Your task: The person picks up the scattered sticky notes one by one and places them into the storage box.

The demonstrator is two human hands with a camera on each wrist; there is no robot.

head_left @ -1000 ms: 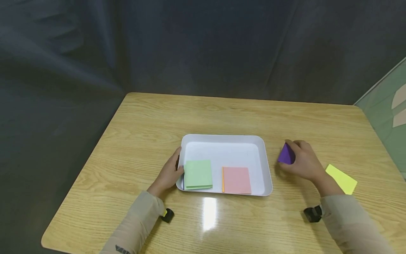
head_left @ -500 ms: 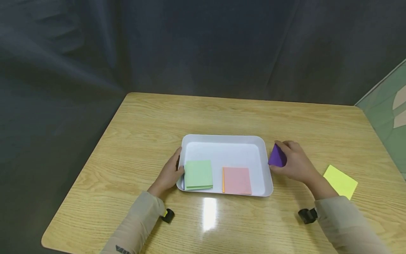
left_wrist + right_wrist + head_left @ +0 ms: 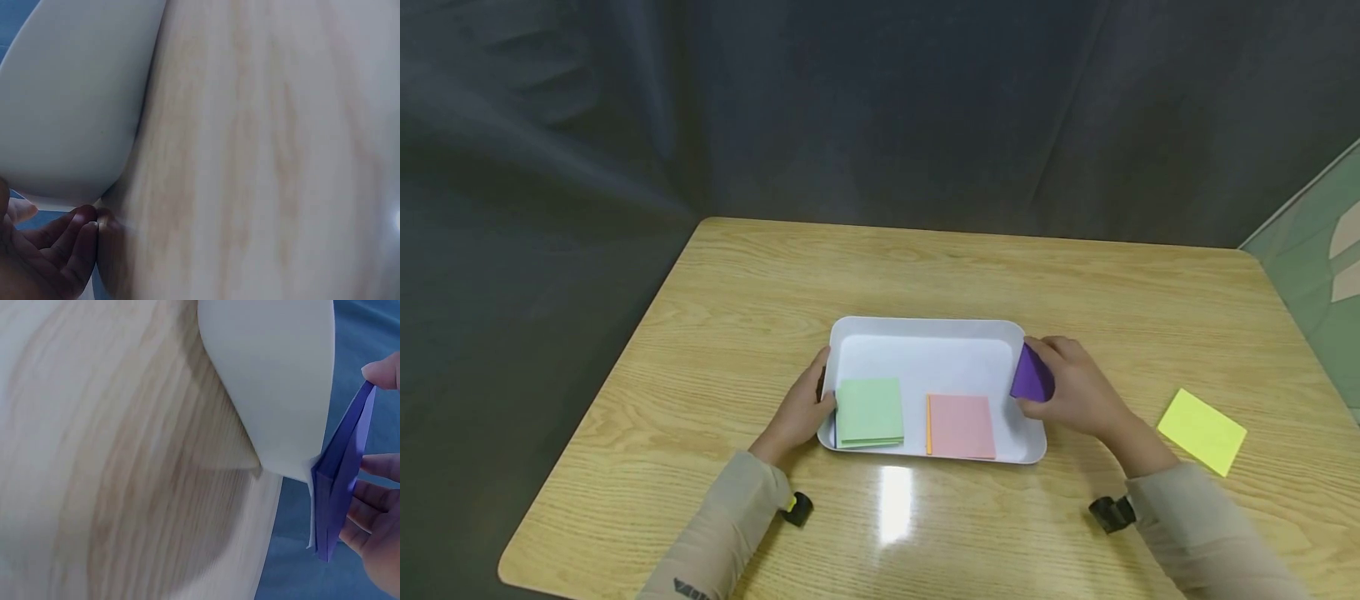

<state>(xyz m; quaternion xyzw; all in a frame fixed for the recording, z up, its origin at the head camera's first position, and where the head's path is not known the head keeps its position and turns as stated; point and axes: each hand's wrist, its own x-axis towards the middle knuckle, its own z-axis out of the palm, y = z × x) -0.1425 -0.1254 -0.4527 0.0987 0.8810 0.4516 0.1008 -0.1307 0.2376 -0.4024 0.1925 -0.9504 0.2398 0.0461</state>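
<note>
My left hand [image 3: 796,415] grips the left side of a white tray [image 3: 925,327], thumb at its rim and fingers along the outside wall. In the head view, my right hand [image 3: 1078,392] holds a purple stack of note paper [image 3: 1032,377] over the tray's right rim. The right wrist view shows that purple stack [image 3: 340,481] pinched by its edges between thumb and fingers, its layers slightly spread. Inside the tray lie a light green stack of note paper [image 3: 869,412] at the front left and a pink one [image 3: 961,427] further right, with an orange edge showing beside it.
A yellow note stack [image 3: 1202,432] lies on the wooden table [image 3: 760,283], right of the tray. Dark cloth [image 3: 880,108] hangs behind the table and on the left. A green patterned surface [image 3: 1318,283] borders the right.
My right hand has moved left with the purple stack, from beside the tray to its right rim. More of the yellow stack now shows. My left hand and the tray have stayed put.
</note>
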